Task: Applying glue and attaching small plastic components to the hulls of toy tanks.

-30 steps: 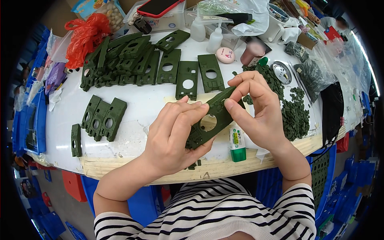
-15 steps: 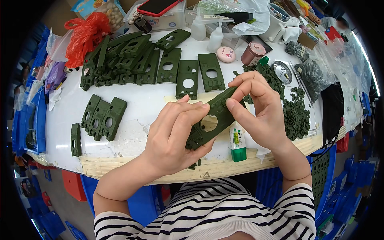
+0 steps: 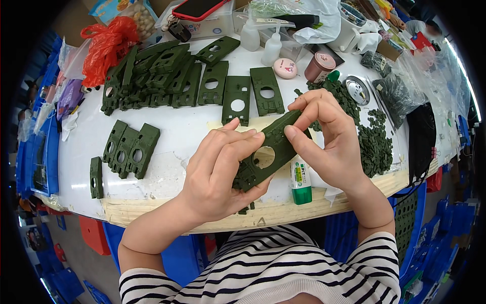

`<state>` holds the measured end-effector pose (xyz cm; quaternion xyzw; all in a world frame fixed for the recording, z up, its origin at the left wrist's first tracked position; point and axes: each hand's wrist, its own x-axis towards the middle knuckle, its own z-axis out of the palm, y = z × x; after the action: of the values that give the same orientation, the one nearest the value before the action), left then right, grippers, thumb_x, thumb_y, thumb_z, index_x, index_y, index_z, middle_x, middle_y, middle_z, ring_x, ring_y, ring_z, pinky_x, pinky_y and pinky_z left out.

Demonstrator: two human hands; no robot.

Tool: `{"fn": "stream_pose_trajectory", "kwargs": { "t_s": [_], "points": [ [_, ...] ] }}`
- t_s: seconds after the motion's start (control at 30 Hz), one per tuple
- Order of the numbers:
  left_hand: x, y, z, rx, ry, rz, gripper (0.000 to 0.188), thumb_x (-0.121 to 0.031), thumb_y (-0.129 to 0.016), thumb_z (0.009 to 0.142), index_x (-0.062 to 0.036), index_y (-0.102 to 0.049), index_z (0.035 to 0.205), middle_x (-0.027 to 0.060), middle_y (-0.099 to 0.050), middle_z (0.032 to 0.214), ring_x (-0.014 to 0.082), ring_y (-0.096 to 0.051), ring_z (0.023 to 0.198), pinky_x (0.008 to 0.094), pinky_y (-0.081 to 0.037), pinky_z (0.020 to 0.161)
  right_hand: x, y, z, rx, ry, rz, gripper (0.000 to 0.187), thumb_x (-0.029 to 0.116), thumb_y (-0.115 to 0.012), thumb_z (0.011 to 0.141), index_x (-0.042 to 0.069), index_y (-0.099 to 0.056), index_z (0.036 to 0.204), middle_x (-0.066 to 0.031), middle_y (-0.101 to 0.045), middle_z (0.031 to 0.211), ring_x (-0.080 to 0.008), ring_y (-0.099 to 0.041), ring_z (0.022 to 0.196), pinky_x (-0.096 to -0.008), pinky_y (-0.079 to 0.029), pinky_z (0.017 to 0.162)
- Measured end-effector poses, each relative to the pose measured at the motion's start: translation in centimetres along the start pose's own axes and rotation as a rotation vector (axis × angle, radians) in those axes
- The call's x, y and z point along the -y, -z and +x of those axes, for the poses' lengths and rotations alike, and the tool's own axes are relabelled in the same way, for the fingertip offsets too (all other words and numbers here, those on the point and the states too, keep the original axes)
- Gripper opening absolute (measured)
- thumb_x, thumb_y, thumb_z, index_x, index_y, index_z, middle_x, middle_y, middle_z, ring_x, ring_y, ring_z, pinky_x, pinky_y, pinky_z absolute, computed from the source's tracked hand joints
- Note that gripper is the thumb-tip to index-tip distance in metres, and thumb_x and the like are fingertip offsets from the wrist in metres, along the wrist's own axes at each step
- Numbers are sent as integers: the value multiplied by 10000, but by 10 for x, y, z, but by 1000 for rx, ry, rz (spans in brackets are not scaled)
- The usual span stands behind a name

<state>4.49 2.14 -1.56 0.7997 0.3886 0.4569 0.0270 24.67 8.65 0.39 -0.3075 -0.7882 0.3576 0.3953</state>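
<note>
The left hand (image 3: 215, 162) grips a dark green moulded part (image 3: 281, 147) from its left side, fingers over the upper edge and a digit showing beneath the near end, while the right hand (image 3: 326, 137) pinches the same part's far end between thumb and fingers; whether a smaller bit sits under those fingertips cannot be told. The part is held aloft, tilted, above the table, its round hole facing up between the hands. To work well like this, the left hand should do the steadying, firm along the edge but not so hard that the moulding flexes, leaving the right fingertips free to press lightly and squarely; resting the wrists near the wooden table edge (image 3: 202, 215) would probably calm any wobble. Just beyond the part's near right side is a white bottle with a green end (image 3: 301, 195), close enough for an elbow or sleeve to catch, so movements are best kept small. Farther right, small green pieces (image 3: 374, 152) lie in a loose heap within reach; well to the left, three similar parts (image 3: 130, 139) sit side by side, and beyond the hands a large pile (image 3: 167, 76) of them waits, best left undisturbed
</note>
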Motion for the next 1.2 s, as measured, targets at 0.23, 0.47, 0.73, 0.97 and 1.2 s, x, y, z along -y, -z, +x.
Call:
{"fn": "stream_pose_trajectory", "kwargs": {
  "t_s": [0.23, 0.47, 0.73, 0.97, 1.2],
  "points": [
    [0, 0, 1, 8, 4, -11, 563, -74, -811, 617, 29, -538, 1098, 153, -607, 940, 261, -610, 806, 465, -495, 910, -4, -4, 0, -107, 60, 22, 120, 74, -689, 730, 40, -574, 739, -92, -580, 911, -228, -534, 901, -324, -409, 808],
    [2, 4, 2, -24, 16, -7, 558, -75, -805, 627, 26, -532, 1103, 153, -611, 965, 272, -617, 832, 473, -489, 918, 6, 3, 3, -166, 181, -138, 118, 65, -701, 715, 58, -671, 829, -89, -588, 942, -226, -523, 894, -315, -402, 789],
    [2, 5, 2, -79, 23, -1, 530, -86, -797, 611, 26, -567, 1075, 151, -626, 961, 269, -613, 833, 461, -506, 883, 16, 3, 1, -157, 368, -458, 227, 36, -722, 672, 91, -729, 892, -97, -583, 978, -269, -520, 955, -393, -412, 884],
    [1, 4, 2, -84, 21, 6, 535, -93, -802, 604, 30, -572, 1072, 151, -627, 959, 271, -618, 846, 464, -503, 888, 16, -2, -1, -190, 385, -510, 256, 28, -741, 635, 106, -733, 878, -69, -593, 940, -267, -528, 930, -428, -437, 891],
    [1, 6, 3, -56, 25, 7, 549, -80, -799, 623, 34, -541, 1094, 149, -612, 973, 272, -614, 851, 492, -476, 933, 10, -2, 1, -213, 439, -511, 292, 37, -772, 604, 97, -721, 885, -53, -592, 913, -243, -517, 877, -348, -430, 760]
  ]
}}
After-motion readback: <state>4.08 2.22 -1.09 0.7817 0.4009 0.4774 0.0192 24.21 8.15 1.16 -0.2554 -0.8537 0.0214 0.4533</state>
